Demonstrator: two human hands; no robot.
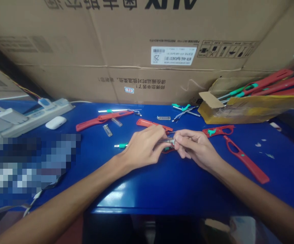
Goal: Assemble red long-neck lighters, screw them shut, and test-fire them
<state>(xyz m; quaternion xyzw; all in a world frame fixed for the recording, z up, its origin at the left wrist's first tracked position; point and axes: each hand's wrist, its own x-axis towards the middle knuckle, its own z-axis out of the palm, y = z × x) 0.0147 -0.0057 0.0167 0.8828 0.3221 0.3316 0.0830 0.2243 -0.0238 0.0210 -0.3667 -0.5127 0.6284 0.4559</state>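
My left hand (147, 145) is closed around a thin metal rod with a green part (122, 145), whose end sticks out to the left. My right hand (194, 144) pinches a small clear piece (173, 141) at the rod's right end; its details are too small to tell. Under my hands lies a red casing, mostly hidden. Just behind them is another red casing half (144, 123), and a clear tube (163, 118) lies farther back. To the right rest a red casing half with a green trigger (211, 132) and a longer red casing (251, 162).
A cardboard box (238, 117) of red lighter bodies stands at the right. Behind the blue table (141, 189) is a large carton (80, 81). A power strip (40, 115), white case (56, 122), red casings (91, 123) and clear tubes (107, 130) lie left.
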